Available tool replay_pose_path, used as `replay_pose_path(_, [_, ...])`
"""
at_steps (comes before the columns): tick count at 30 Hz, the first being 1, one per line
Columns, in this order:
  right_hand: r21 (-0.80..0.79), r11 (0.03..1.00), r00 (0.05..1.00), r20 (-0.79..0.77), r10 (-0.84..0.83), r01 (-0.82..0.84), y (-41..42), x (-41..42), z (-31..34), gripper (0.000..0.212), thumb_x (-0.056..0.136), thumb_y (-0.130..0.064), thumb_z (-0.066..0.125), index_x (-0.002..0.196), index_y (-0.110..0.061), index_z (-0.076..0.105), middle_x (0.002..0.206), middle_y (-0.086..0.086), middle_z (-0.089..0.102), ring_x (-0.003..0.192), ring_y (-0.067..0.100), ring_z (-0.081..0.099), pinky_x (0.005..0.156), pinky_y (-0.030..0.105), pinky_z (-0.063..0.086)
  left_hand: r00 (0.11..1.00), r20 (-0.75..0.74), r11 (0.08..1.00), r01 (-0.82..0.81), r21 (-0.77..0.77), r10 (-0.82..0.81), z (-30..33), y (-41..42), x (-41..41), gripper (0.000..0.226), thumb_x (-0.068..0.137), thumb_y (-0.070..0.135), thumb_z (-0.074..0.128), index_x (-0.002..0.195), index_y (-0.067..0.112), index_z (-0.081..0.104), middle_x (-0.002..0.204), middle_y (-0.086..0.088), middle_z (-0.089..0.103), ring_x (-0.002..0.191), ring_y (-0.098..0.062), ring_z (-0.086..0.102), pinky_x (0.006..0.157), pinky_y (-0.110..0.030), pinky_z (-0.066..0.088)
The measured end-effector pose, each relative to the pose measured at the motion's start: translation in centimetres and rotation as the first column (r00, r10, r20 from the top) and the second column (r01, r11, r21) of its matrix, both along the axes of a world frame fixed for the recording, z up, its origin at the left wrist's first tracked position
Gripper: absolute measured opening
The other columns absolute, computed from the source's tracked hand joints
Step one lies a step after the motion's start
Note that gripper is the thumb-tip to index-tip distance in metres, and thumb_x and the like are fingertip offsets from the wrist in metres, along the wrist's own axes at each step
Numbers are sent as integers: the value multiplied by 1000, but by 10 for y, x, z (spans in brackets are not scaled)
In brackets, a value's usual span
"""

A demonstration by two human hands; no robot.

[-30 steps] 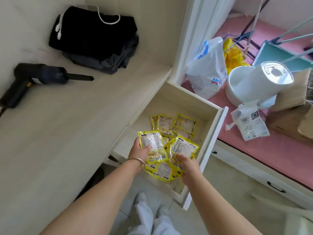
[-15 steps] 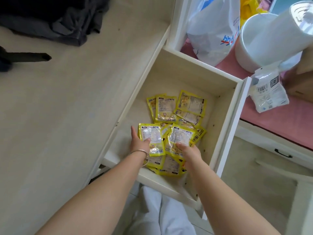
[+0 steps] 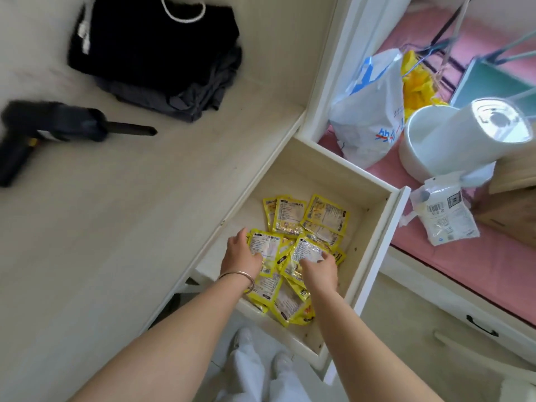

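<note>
An open white drawer (image 3: 382, 250) holds several yellow snack packets, some lying flat at the back (image 3: 307, 216) and more heaped near me (image 3: 285, 303). My left hand (image 3: 242, 256), with a thin bangle on the wrist, holds one yellow packet (image 3: 265, 245) by its left edge, thumb on top, low over the heap. My right hand (image 3: 319, 271) pinches a second yellow packet (image 3: 307, 249) at its lower edge, fingers curled on it. Both packets lie against the pile beneath them.
The pale wooden platform (image 3: 116, 227) to the left carries folded black clothes (image 3: 156, 53) and a black handheld tool (image 3: 43, 132). Right of the drawer, a pink surface (image 3: 507, 271) bears a white plastic bag (image 3: 371, 111), a white basin (image 3: 420, 146), a white cylinder and a small pouch (image 3: 443, 216).
Both hands have come down from above the drawer, bringing their two packets onto the heap. My head dipped toward the drawer, then lifted again.
</note>
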State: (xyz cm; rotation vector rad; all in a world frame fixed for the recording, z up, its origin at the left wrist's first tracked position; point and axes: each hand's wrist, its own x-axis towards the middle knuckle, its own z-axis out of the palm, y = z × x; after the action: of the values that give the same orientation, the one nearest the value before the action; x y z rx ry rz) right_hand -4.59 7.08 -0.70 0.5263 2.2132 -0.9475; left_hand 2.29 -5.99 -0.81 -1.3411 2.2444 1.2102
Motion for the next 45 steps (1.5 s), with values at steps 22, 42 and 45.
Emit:
replay_pose_path(22, [12,35,25,-449,893,-999,-115,295,153,33,91,-22,49,123,-18,57,127,2,53,119,21,49,90,28,40,674,-334,638,-736,-227,659,168,10,379,56,89,17,55,140,26,35,111,6,63,82,-13,58,77,-24,46])
replay_pose_path(42, [-171,-380,-323,-287,902,-909,-160,657,136,22,91,-22,54,110,-17,63,103,0,62,87,16,54,69,24,39,180,-152,160,-978,-135,972,144,64,752,39,91,18,52,130,21,53,136,-2,52,118,-20,55,92,-29,45])
replay_pose_path(45, [-145,-465,-414,-282,865,-873,-177,682,127,26,91,-20,54,115,-17,61,98,-4,58,79,12,51,64,24,38,100,-112,85,-988,-132,989,133,54,774,38,88,21,53,127,22,55,135,-3,54,119,-22,55,98,-32,43])
